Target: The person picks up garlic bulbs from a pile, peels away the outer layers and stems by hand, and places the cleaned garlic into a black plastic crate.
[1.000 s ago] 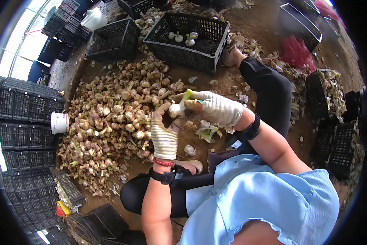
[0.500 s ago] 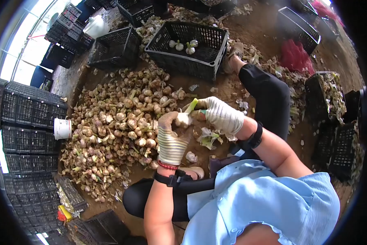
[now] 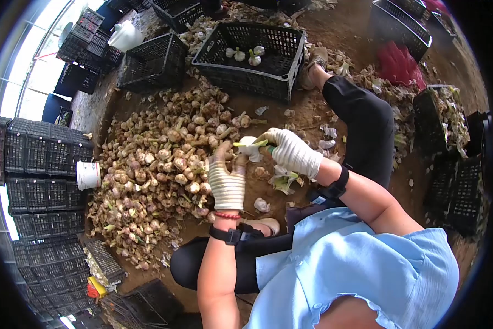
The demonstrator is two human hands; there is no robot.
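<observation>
Between my gloved hands is a white garlic bulb [image 3: 252,151] with a yellow-green stem [image 3: 243,144] pointing left. My right hand [image 3: 294,154] has its fingers closed on the bulb's right side. A bit of green shows at those fingers, too little to name. Left of the bulb, my left hand [image 3: 227,178] has its fingers curled but apart, with the fingertips close to the stem; whether they touch it is hard to see. A big heap of garlic bulbs [image 3: 164,164] lies beyond and left of that hand. On the ground below is a loose bulb [image 3: 262,205].
A black crate [image 3: 241,77] holding several cleaned bulbs stands ahead, beside an outstretched leg. Another crate [image 3: 153,63] is to its left. Stacked crates [image 3: 49,148] and a white bucket [image 3: 88,175] line the left side. Peelings fill a crate [image 3: 441,118] at right.
The bulb has tipped, its stem swinging from upper right to point left. My left hand has loosened from around the bulb and dropped slightly. The view has shifted a little.
</observation>
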